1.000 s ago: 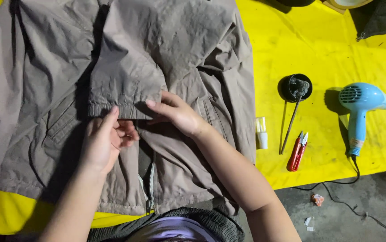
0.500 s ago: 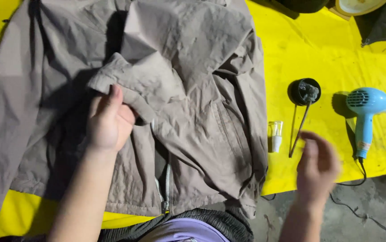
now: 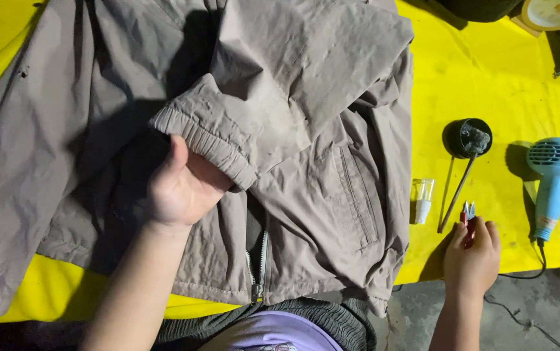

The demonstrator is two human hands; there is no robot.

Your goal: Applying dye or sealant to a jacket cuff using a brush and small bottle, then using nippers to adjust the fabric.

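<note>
grey jacket (image 3: 293, 130) cuff grasped by left hand (image 3: 179, 188), right hand (image 3: 471, 257) clenched around red snips (image 3: 468, 213) on yellow cloth (image 3: 488, 84)

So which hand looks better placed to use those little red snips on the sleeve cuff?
The right hand, probably: it already grips the red snips on the yellow cloth. The left hand is busy holding the jacket's elastic cuff.

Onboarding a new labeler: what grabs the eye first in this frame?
The big grey jacket spread over the bright yellow table cover, filling the left and middle. The left hand grips its elastic sleeve cuff at centre. At right, the right hand picks up small red snips near a light blue hair dryer.
</note>
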